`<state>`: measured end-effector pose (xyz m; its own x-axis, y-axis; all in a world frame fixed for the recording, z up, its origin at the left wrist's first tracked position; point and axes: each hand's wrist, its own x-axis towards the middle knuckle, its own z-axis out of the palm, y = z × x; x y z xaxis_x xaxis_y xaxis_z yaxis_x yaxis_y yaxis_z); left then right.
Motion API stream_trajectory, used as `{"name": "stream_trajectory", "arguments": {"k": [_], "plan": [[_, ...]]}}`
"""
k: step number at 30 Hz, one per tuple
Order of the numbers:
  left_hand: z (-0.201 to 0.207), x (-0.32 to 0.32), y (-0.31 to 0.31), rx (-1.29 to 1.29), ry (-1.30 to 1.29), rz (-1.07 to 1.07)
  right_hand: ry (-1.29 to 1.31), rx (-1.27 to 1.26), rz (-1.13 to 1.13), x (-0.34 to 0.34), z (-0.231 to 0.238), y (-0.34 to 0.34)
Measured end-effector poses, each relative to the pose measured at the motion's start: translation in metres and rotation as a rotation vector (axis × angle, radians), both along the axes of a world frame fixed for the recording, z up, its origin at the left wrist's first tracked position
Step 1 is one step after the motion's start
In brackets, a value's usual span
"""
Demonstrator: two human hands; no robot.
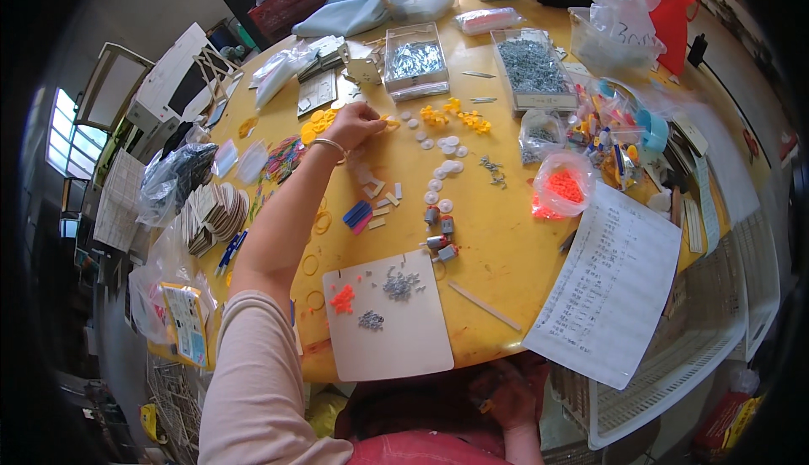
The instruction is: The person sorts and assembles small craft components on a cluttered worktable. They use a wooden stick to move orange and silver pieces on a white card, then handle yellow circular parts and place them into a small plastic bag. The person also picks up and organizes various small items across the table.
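My left hand reaches far over the yellow table, its fingers pinched at a small yellow plastic piece. Just left of it lies a pile of yellow discs; to its right run white plastic discs and yellow plastic parts. Low at the front, below the table edge and in shadow, my right hand is curled, with a bit of yellow at its fingers that is too small to name. A pale board near me carries orange pieces and grey metal screws.
Small motors, blue strips and a wooden stick lie mid-table. A handwritten sheet overhangs the right edge. Boxes of metal parts stand farther back. A bag of orange pieces sits right; round wooden plates lie left.
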<state>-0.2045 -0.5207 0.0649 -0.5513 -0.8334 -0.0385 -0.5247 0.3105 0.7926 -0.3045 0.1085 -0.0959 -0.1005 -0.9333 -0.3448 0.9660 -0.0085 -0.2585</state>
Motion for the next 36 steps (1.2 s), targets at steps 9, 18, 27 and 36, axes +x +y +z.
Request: {"name": "stream_trajectory", "arguments": {"k": [9,18,27,36], "plan": [[0.032,0.005,0.007,0.378,0.162,0.077,0.047,-0.021,0.015,-0.002,-0.003,0.002],[0.049,0.043,0.003,0.93,0.882,0.401,0.034,-0.021,-0.006,-0.004,0.005,-0.003],[0.046,0.087,0.017,1.169,1.131,0.361,0.053,-0.001,-0.008,0.0,-0.002,0.0],[0.051,0.104,0.067,1.103,1.178,0.417,0.058,-0.012,0.029,0.005,0.003,-0.001]]}}
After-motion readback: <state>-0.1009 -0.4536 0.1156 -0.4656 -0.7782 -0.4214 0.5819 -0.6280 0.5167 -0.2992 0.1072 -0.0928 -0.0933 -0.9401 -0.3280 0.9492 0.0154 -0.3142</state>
